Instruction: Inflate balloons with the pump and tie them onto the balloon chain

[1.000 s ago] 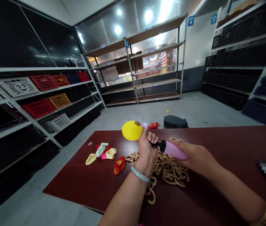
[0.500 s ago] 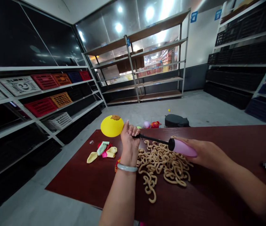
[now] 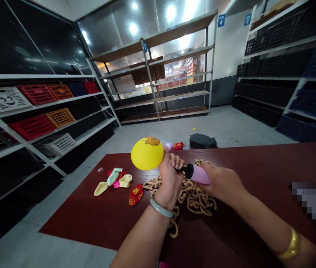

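A half-inflated yellow balloon (image 3: 147, 153) with a brown print on top sits on the nozzle of a hand pump. My left hand (image 3: 170, 175) is closed round the balloon's neck and the pump's front end. My right hand (image 3: 221, 183) grips the pump's pink handle (image 3: 200, 174), which is pushed in close to the left hand. Both hands hover above a heap of tan chain links (image 3: 194, 193) on the dark red table (image 3: 247, 208).
Several flat balloons (image 3: 113, 180) and a red printed one (image 3: 136, 194) lie left of the heap. Small balloons (image 3: 174, 146) and a black bag (image 3: 202, 141) are beyond the table's far edge. Shelving with coloured crates (image 3: 37, 126) lines the left; a blurred patch (image 3: 315, 203) lies at right.
Half a second ago the pump handle was drawn out with the black rod showing; now it is pushed back in and the yellow balloon looks larger.
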`<state>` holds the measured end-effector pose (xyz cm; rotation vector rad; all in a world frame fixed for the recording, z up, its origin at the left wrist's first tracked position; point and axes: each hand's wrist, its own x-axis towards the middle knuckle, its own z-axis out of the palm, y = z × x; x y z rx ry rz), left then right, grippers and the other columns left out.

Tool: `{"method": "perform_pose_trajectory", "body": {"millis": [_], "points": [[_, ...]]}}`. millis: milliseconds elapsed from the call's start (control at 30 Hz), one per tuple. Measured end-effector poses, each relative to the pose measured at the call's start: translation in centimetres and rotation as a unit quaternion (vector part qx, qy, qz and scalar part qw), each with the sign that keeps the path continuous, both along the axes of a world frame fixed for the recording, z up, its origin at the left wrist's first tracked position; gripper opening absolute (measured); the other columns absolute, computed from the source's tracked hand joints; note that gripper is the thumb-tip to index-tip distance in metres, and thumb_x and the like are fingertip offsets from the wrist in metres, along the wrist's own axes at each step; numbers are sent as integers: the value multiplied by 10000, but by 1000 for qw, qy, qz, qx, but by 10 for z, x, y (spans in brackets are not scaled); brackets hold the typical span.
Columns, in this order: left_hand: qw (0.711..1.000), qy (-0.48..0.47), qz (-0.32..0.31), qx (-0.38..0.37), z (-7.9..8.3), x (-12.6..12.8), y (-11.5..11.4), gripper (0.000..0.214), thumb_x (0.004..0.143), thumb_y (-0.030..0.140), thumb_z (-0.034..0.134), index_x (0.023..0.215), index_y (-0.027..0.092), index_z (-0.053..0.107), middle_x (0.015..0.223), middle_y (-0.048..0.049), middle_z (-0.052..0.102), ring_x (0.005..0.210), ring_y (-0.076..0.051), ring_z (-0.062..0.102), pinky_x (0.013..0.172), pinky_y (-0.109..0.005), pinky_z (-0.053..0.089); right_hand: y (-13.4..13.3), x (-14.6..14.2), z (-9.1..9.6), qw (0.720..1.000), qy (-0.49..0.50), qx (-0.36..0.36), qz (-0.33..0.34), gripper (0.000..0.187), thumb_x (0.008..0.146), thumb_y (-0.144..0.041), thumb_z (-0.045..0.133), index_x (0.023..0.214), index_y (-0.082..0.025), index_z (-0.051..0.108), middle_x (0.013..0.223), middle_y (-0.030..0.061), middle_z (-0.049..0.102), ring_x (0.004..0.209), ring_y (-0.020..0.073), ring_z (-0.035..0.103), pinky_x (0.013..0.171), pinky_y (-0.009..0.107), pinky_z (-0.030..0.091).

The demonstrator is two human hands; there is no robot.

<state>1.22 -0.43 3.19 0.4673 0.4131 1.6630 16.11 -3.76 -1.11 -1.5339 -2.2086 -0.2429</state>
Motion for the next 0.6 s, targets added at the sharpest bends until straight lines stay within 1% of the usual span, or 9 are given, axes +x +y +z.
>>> {"method": "perform_pose_trajectory", "body": {"millis": [100,167,233,267,367,433,467,533,600], "points": [[1000,5,-20,3,0,5,-3,512,791,410,669,537,181,288,391,81,247,330,-41,222,366,-202,190,-2,-16,8,1000,8,2,-8,374,758,-391,617,1072,-206,532,999,87,675,848,253,655,617,315,470],[999,8,-35,7,3,2,-4,491,804,367,663,535,180,298,386,81,247,328,-42,229,366,-203,197,-1,-25,16,1000,1,-1,-10,333,765,-417,613,1011,-205,536,935,82,673,803,247,651,598,312,447],[1000,5,-22,22,9,-10,0,411,813,303,657,569,179,351,388,89,250,323,-43,229,367,-201,202,5,-29,25,1000,-15,3,-4,335,783,-475,585,976,-205,541,885,78,669,774,245,646,589,311,427],[999,-1,-1,33,12,-21,3,366,820,279,647,594,180,376,388,95,249,320,-44,228,367,-199,203,10,-29,30,1000,-24,6,3,347,790,-498,568,972,-203,544,881,79,666,778,245,644,594,311,422],[996,-19,65,51,21,-58,16,402,844,259,601,577,186,310,394,95,261,321,-40,244,379,-197,232,25,-20,36,999,-47,10,20,409,788,-536,552,1008,-191,558,932,91,666,812,241,639,617,308,417],[994,-21,99,46,23,-77,25,438,846,269,592,567,187,264,394,98,254,320,-36,244,390,-194,248,33,-9,34,998,-54,3,13,426,790,-527,548,1043,-184,561,982,101,663,859,243,634,649,311,418],[993,-20,108,44,23,-83,28,442,843,266,594,569,186,257,394,99,254,320,-36,246,392,-194,249,36,-3,31,998,-55,-3,3,418,791,-508,553,1053,-183,561,1002,103,662,880,243,630,664,310,417],[993,-19,105,44,18,-82,32,424,840,252,597,577,184,273,394,101,256,321,-39,248,393,-195,242,37,9,26,998,-58,-16,-22,385,783,-459,574,1054,-187,558,1013,98,660,900,239,625,681,306,412],[995,-29,85,42,11,-70,34,401,848,234,585,580,183,291,394,98,261,324,-41,256,395,-196,237,35,18,23,997,-64,-25,-41,356,771,-424,591,1038,-191,555,1013,93,660,899,237,623,681,304,407]]}}
